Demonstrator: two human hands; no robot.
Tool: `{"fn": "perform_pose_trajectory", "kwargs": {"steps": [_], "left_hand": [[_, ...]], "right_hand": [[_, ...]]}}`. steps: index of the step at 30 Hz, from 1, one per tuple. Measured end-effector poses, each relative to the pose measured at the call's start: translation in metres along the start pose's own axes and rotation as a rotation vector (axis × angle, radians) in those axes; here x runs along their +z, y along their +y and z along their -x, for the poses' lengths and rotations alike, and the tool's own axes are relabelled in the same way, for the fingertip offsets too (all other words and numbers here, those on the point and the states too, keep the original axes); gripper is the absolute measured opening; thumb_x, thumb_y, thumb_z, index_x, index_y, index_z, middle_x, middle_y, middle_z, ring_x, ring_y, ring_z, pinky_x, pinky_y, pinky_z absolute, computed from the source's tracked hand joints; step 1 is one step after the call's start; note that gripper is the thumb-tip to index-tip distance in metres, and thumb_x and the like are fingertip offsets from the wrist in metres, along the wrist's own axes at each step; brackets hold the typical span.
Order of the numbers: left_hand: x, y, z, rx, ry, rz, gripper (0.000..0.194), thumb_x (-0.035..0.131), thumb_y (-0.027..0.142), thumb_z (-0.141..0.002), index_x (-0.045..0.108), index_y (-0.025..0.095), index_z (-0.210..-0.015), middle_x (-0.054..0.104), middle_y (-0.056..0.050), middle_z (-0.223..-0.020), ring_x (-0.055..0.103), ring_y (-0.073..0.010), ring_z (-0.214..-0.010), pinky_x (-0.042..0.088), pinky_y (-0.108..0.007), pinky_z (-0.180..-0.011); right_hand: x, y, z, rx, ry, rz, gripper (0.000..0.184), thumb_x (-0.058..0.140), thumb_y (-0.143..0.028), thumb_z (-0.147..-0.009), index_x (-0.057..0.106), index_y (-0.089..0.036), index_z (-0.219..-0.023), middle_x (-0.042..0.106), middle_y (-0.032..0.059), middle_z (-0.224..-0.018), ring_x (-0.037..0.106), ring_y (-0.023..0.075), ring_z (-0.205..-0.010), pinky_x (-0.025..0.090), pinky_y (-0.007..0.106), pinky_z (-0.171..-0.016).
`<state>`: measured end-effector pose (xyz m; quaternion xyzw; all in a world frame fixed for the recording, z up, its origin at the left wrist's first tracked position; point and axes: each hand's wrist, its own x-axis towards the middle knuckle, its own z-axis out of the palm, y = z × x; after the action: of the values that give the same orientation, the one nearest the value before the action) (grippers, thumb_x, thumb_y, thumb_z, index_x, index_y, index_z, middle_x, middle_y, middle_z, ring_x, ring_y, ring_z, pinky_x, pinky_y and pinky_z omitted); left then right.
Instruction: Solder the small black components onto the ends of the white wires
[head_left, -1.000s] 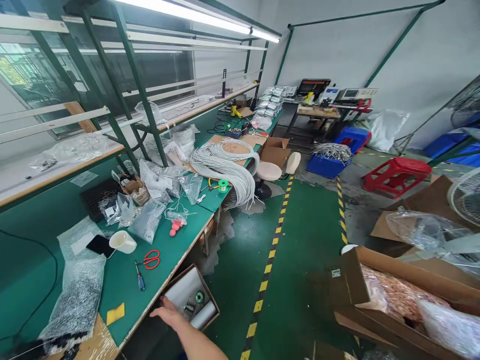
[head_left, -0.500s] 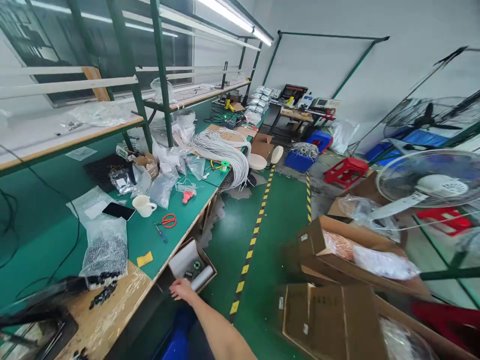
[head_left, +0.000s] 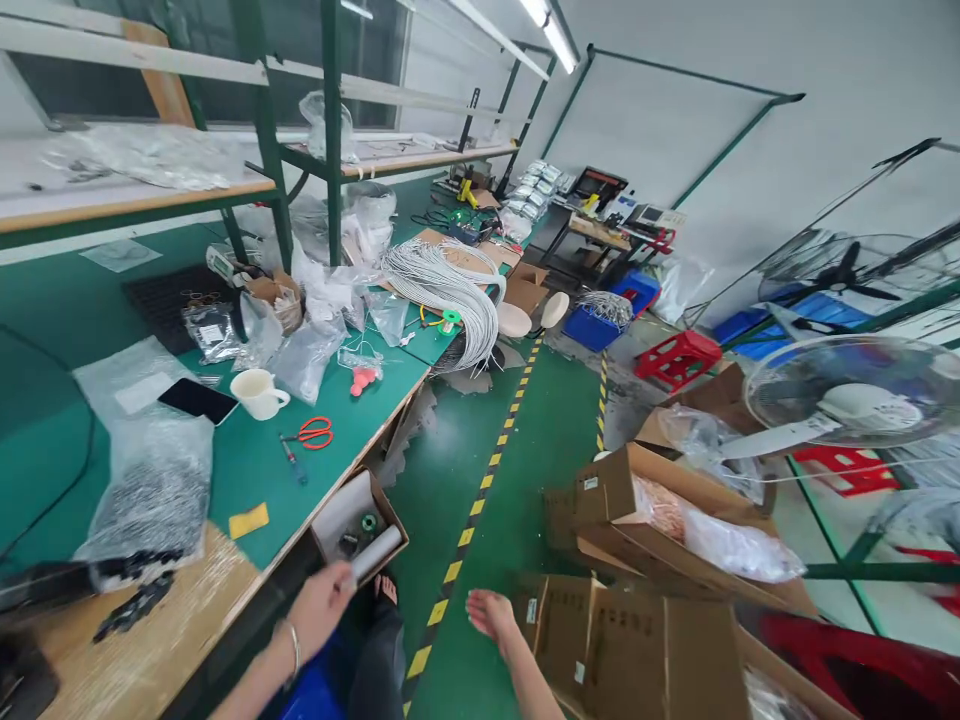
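My left hand (head_left: 322, 605), with a bracelet at its wrist, hangs by the bench edge beside an open carton (head_left: 397, 545). Its fingers are curled together, and what they hold, if anything, is hidden. In the carton lie a white roll (head_left: 377, 552) and a green spool (head_left: 368, 522). My right hand (head_left: 491, 612) is out over the green floor near the cardboard boxes, fingers stretched and nothing in it. On the green bench (head_left: 247, 475) are orange-handled scissors (head_left: 315, 432), a white mug (head_left: 257, 394), a black phone (head_left: 198, 400) and a yellow piece (head_left: 248, 520).
To the right stand large cardboard boxes (head_left: 630, 640) and a fan (head_left: 862, 400). A bundle of grey cables (head_left: 457, 295) overhangs the bench. Farther back are a blue bin (head_left: 589, 328) and a red stool (head_left: 679, 360). Striped tape (head_left: 487, 480) runs along the floor.
My right hand has moved right, away from the carton, to over the floor. My left hand has come into view beside the carton. The view has shifted, and my foot and leg now show.
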<state>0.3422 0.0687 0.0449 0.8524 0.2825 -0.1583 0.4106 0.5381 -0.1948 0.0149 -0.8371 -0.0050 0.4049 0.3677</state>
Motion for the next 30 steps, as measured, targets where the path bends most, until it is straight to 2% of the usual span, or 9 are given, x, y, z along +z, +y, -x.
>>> {"fn": "perform_pose_trajectory", "kwargs": {"steps": [2, 5, 7, 9, 15, 20, 23, 26, 30], "left_hand": [[-0.034, 0.021, -0.087, 0.005, 0.166, -0.033, 0.029, 0.059, 0.037, -0.107, 0.066, 0.015, -0.123, 0.072, -0.007, -0.110, 0.071, -0.0193, -0.094, 0.061, -0.041, -0.091], [-0.078, 0.048, -0.203, -0.058, 0.380, -0.142, 0.034, 0.060, 0.040, -0.106, 0.063, 0.016, -0.129, 0.069, -0.009, -0.119, 0.069, -0.0214, -0.100, 0.059, -0.043, -0.093], [-0.090, 0.057, -0.253, -0.146, 0.506, -0.235, 0.033, 0.060, 0.042, -0.105, 0.063, 0.015, -0.125, 0.067, -0.009, -0.119, 0.066, -0.0224, -0.102, 0.057, -0.043, -0.093], [-0.087, 0.060, -0.279, -0.246, 0.605, -0.328, 0.032, 0.059, 0.043, -0.104, 0.063, 0.015, -0.119, 0.065, -0.009, -0.116, 0.064, -0.0226, -0.100, 0.055, -0.043, -0.091], [-0.062, 0.056, -0.283, -0.350, 0.678, -0.529, 0.026, 0.052, 0.039, -0.107, 0.062, 0.015, -0.111, 0.062, -0.006, -0.104, 0.060, -0.0213, -0.092, 0.050, -0.039, -0.087], [-0.058, 0.047, -0.282, -0.338, 0.663, -0.633, 0.028, 0.044, 0.035, -0.108, 0.063, 0.015, -0.103, 0.061, -0.006, -0.093, 0.060, -0.0229, -0.085, 0.046, -0.037, -0.081], [-0.055, 0.041, -0.281, -0.315, 0.655, -0.673, 0.032, 0.039, 0.033, -0.108, 0.064, 0.017, -0.098, 0.061, -0.010, -0.092, 0.061, -0.0271, -0.083, 0.042, -0.040, -0.079], [-0.053, 0.036, -0.280, -0.275, 0.659, -0.703, 0.030, 0.039, 0.031, -0.107, 0.065, 0.018, -0.098, 0.061, -0.013, -0.091, 0.062, -0.0296, -0.082, 0.041, -0.041, -0.077], [-0.054, 0.030, -0.281, -0.203, 0.700, -0.747, 0.025, 0.044, 0.030, -0.105, 0.064, 0.016, -0.098, 0.059, -0.011, -0.084, 0.060, -0.0290, -0.076, 0.039, -0.039, -0.072]], "right_hand": [[-0.038, -0.020, -0.063, 0.021, 0.050, -0.023, 0.025, 0.069, -0.037, -0.102, 0.068, -0.015, -0.115, 0.072, 0.0048, -0.103, 0.070, 0.0158, -0.082, 0.062, 0.030, -0.069], [-0.077, -0.079, -0.167, -0.060, 0.105, -0.068, 0.025, 0.067, -0.037, -0.103, 0.069, -0.014, -0.110, 0.071, 0.0032, -0.097, 0.068, 0.0132, -0.077, 0.061, 0.028, -0.068], [-0.091, -0.133, -0.231, -0.165, 0.116, -0.073, 0.024, 0.067, -0.037, -0.103, 0.069, -0.013, -0.107, 0.072, 0.0027, -0.095, 0.069, 0.0138, -0.078, 0.062, 0.030, -0.070], [-0.096, -0.193, -0.286, -0.295, 0.117, -0.048, 0.025, 0.066, -0.038, -0.104, 0.070, -0.014, -0.107, 0.072, 0.0032, -0.096, 0.071, 0.0152, -0.082, 0.063, 0.033, -0.075], [-0.082, -0.365, -0.404, -0.628, 0.187, 0.128, 0.032, 0.067, -0.039, -0.102, 0.067, -0.017, -0.126, 0.070, 0.0093, -0.127, 0.068, 0.0247, -0.115, 0.057, 0.049, -0.103], [-0.046, -0.465, -0.461, -0.633, 0.287, 0.259, 0.043, 0.070, -0.043, -0.099, 0.063, -0.016, -0.133, 0.062, 0.0131, -0.141, 0.058, 0.0320, -0.133, 0.047, 0.058, -0.114], [-0.008, -0.503, -0.469, -0.595, 0.274, 0.312, 0.043, 0.071, -0.041, -0.098, 0.062, -0.016, -0.133, 0.063, 0.0129, -0.137, 0.062, 0.0306, -0.126, 0.051, 0.056, -0.109], [0.033, -0.538, -0.457, -0.608, 0.227, 0.339, 0.035, 0.064, -0.033, -0.103, 0.061, -0.015, -0.133, 0.069, 0.0111, -0.126, 0.069, 0.0252, -0.110, 0.059, 0.048, -0.097], [0.070, -0.581, -0.437, -0.827, 0.165, 0.386, 0.037, 0.059, -0.022, -0.104, 0.057, -0.015, -0.140, 0.065, 0.0123, -0.138, 0.068, 0.0237, -0.118, 0.057, 0.043, -0.101]]}}
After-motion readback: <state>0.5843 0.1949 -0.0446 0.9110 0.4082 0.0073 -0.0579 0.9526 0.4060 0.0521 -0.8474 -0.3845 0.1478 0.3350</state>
